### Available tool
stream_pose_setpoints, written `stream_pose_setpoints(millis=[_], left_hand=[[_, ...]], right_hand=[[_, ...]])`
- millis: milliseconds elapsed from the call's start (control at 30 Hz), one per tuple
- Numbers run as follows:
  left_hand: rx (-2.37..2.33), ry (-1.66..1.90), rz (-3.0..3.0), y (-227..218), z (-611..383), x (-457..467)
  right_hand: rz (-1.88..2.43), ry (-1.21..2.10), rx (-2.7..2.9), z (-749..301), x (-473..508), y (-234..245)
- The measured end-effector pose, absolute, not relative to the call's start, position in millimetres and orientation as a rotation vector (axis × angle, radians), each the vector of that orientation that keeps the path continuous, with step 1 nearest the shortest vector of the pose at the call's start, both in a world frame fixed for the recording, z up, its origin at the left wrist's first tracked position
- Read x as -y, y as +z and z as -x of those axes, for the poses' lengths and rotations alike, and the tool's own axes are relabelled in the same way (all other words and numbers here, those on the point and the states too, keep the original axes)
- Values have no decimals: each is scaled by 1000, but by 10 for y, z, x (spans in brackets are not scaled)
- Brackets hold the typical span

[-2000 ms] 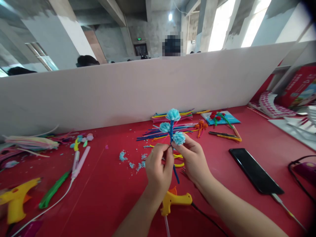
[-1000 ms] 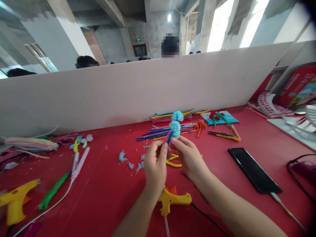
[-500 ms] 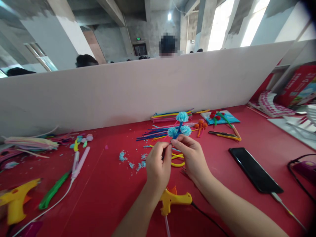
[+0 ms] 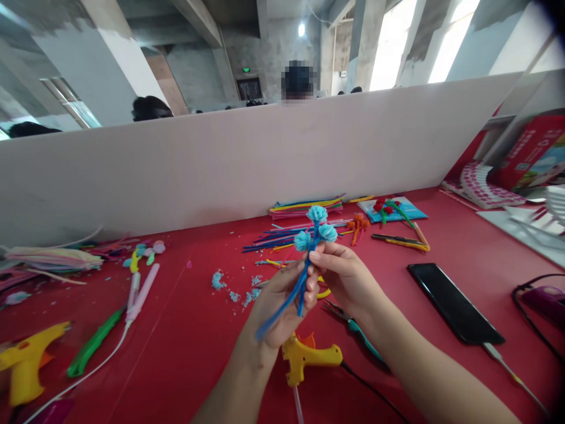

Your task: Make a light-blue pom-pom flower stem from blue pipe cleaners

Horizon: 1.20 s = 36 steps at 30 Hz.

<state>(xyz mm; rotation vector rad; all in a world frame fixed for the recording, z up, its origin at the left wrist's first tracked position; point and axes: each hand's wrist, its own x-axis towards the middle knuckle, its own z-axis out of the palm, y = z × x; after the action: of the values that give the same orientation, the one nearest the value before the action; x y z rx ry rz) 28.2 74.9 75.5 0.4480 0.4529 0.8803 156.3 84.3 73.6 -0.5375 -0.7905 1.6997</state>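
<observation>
A pipe-cleaner flower (image 4: 316, 231) with light blue fluffy heads and dark blue stems is held up between my hands. My right hand (image 4: 353, 280) is closed, pinching the stem just below the heads between thumb and fingers. My left hand (image 4: 276, 297) faces palm up, its fingers curled behind the stems, which cross it and hang down toward the wrist. The lower stem end is blurred. Under my hands lie a yellow glue gun (image 4: 313, 356) and teal-handled pliers (image 4: 359, 333), partly covered by my right forearm.
Loose pipe cleaners (image 4: 282, 237), light blue scraps (image 4: 217, 280) and an orange pipe-cleaner piece (image 4: 358, 225) lie beyond my hands. A phone (image 4: 454, 303) is on the right. At left are a green-handled tool (image 4: 96, 341), a pink corded tool (image 4: 143, 294) and another yellow glue gun (image 4: 30, 359). A white partition (image 4: 212, 168) stands behind.
My left hand has turned from a pinch at the stem to palm up under the stems. The flower has dropped slightly, and its stems and the pliers now show.
</observation>
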Motion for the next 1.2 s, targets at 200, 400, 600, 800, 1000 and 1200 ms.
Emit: stream_pose_setpoints(millis=[200, 400, 600, 800, 1000, 1200], left_hand=[[-266, 930, -366, 684, -355, -714], [-266, 956, -411, 695, -373, -686], [-448, 963, -452, 719, -368, -705], [-322, 889, -418, 726, -386, -709], [-353, 875, -452, 755, -336, -700], [-621, 1099, -835, 713, -299, -799]], right_hand=[[470, 1780, 775, -1578, -859, 714], [498, 1776, 799, -1578, -858, 699], [510, 1745, 844, -1623, -877, 726], [517, 1825, 863, -1665, -891, 735], [518, 1821, 910, -1673, -884, 730], [541, 1611, 730, -1605, -928, 701]])
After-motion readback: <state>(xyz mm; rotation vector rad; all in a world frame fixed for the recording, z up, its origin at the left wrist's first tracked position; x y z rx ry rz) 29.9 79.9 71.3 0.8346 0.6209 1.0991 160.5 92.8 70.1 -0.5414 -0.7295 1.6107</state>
